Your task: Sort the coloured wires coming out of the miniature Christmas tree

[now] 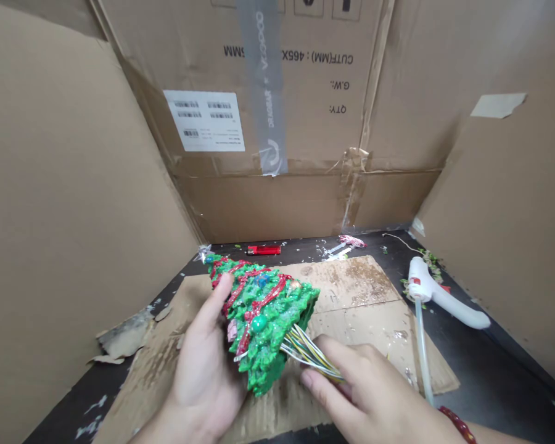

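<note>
A small green Christmas tree ornament (pixel 264 317) with red garlands and coloured balls lies on its side in my left hand (pixel 208 364). My thumb is over its upper side, and the other fingers are hidden beneath it. A star topper (pixel 205 251) sticks out at the far left tip. From the open base on the right comes a bundle of thin wires (pixel 311 353), white, yellow and green. My right hand (pixel 361 388) is closed around these wires, pinching them between thumb and fingers a short way from the base.
A glue-stained cardboard sheet (pixel 351 320) lies under my hands on the dark table (pixel 499 370). To the right stands a white glue gun (pixel 444 293) with a clear glue stick. Farther back are a red lighter (pixel 264 250) and scraps (pixel 345 246). Cardboard walls (pixel 305 203) surround the area.
</note>
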Available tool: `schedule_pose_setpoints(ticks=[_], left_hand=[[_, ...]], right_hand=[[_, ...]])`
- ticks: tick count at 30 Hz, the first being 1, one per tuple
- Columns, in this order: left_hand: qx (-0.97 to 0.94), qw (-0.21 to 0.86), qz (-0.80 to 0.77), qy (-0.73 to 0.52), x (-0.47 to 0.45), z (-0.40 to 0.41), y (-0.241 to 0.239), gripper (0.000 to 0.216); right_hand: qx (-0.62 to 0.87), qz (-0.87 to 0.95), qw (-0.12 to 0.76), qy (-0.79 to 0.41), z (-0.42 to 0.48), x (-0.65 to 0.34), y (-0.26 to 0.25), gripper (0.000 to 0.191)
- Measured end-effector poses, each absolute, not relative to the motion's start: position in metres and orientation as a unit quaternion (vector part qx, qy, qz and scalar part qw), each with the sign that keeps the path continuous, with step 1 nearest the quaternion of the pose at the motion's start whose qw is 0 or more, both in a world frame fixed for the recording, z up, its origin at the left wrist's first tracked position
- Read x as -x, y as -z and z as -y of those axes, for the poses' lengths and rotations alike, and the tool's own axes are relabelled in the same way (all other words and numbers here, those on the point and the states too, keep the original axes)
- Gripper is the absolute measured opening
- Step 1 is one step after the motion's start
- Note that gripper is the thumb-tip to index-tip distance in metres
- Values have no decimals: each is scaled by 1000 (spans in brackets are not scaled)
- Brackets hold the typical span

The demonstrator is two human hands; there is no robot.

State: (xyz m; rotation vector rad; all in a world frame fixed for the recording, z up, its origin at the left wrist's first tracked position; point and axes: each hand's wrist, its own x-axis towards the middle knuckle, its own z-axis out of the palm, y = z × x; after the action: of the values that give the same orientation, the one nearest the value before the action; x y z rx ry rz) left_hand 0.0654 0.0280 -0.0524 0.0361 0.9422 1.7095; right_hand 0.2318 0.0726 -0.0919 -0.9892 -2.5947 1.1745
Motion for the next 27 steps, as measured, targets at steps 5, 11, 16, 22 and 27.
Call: schedule_pose_setpoints(ticks=[5,11,16,22,27], left_hand=[[8,566,-391,-726,-68,-27,52,34],[-2,575,-395,-716,-69,-27,53,37],[3,564,-425,-708,-69,-26,55,34],[-8,562,-430,-707,-74,-24,52,34],[-7,551,-436,-711,-74,-26,52,31]], right_hand=[[221,742,146,-616,-73,-225,90,33],[126,543,150,-816,-72,-218,95,49],[122,546,138,-818,-71,-219,90,44],[212,510,140,-822,-72,-219,97,40],[238,466,93,-847,-70,-220,98,40]])
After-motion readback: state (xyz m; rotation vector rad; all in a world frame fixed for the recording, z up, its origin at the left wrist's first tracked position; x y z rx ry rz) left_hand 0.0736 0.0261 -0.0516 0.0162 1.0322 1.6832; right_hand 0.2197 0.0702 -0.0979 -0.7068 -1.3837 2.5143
